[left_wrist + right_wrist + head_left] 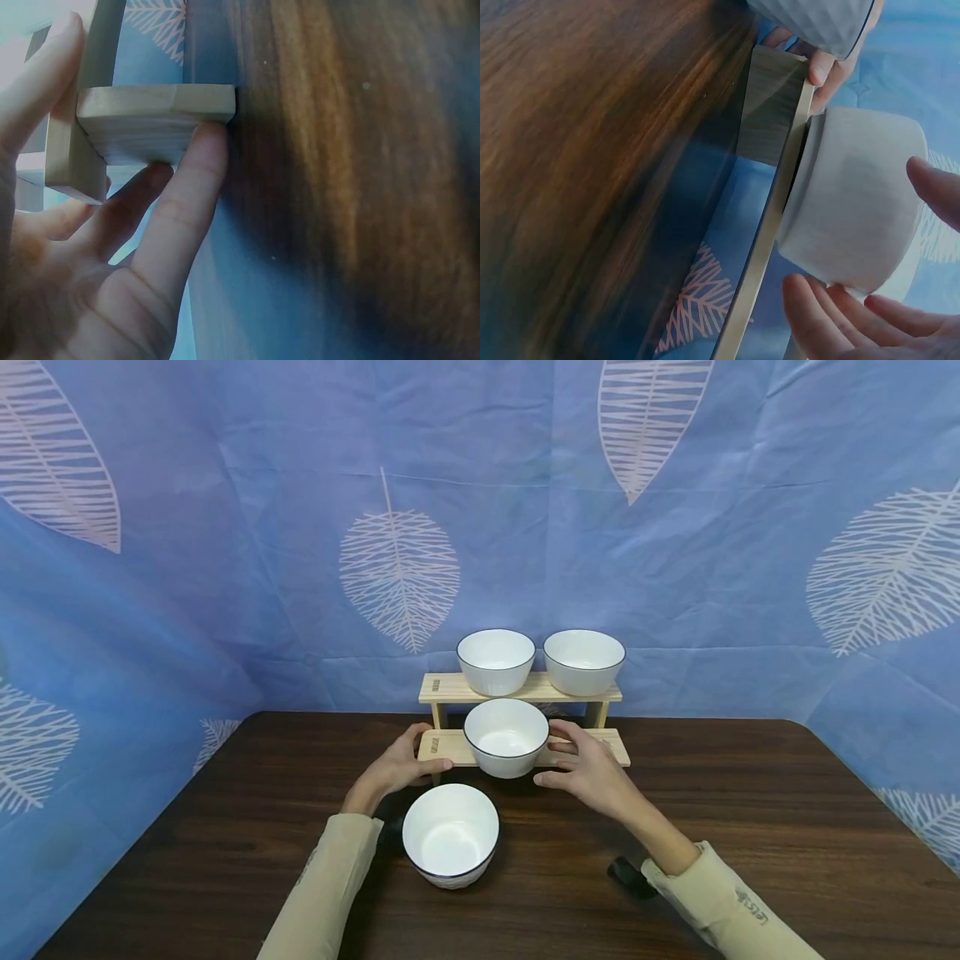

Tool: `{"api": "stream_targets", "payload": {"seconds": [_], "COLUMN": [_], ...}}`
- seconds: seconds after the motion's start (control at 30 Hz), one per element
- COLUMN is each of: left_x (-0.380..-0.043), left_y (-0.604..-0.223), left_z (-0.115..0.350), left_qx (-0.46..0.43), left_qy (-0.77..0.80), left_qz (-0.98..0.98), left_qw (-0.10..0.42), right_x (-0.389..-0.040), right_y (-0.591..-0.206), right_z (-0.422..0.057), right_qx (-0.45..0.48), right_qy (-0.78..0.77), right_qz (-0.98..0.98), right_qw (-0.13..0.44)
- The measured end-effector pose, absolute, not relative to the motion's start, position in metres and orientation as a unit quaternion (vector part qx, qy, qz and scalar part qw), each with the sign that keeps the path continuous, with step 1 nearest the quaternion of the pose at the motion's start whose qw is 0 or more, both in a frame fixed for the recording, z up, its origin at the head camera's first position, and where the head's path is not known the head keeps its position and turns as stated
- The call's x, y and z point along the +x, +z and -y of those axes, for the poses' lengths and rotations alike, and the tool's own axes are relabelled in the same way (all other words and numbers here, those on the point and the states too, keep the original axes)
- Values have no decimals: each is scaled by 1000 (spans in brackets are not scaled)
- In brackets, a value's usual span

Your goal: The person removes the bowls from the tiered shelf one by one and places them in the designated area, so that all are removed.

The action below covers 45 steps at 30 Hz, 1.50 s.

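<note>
A white bowl (506, 739) with a dark rim sits upright on the lower board (453, 748) of a two-step wooden rack. My left hand (401, 762) holds that board's left end, thumb at its front edge. In the left wrist view, the fingers (176, 217) reach the rack's leg (154, 124). Spread around the right side of the lower-board bowl (855, 199) is my right hand (588, 770), its fingers loosely bent and thumb apart; whether a fingertip touches the bowl is unclear. Another white bowl (450, 835) stands on the table in front of the rack.
Two more white bowls, one left (496, 662) and one right (584, 662), stand on the upper board (442, 687). The dark wooden table (750, 827) extends to both sides. A blue leaf-patterned cloth (285, 568) hangs behind the rack.
</note>
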<state>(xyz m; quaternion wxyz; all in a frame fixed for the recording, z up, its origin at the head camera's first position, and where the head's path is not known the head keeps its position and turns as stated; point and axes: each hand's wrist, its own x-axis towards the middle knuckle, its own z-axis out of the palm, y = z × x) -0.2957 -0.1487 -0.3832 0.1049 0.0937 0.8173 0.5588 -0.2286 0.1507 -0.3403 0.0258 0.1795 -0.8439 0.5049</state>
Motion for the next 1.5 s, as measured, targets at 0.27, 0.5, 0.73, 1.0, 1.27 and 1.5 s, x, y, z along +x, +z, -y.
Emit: {"api": "stream_targets", "payload": {"seconds": [0.27,0.5,0.73,1.0,1.27,1.5], "left_x": [-294,-294,-296,-297,-296,-295], "left_y": [-384,-384,-385,-384,-383,-383], "left_z": [149,149,149,150,150,150], "left_qx": [90,92,94,106,113,107], "left_qy": [558,559,559,560,563,560], "left_qz": [-818,-818,-817,-815,-812,-815], "left_qw": [105,105,104,106,107,106], "right_x": [-234,-239,-248,-256,-263,-265], "right_y": [-345,-349,-352,-352,-356,-355], "right_z": [-140,-131,-125,-117,-113,-115], "right_qx": [179,181,165,159,198,185], "right_qy": [536,542,538,530,563,543], "right_qz": [825,820,826,832,800,817], "right_qw": [3,22,26,36,52,56]}}
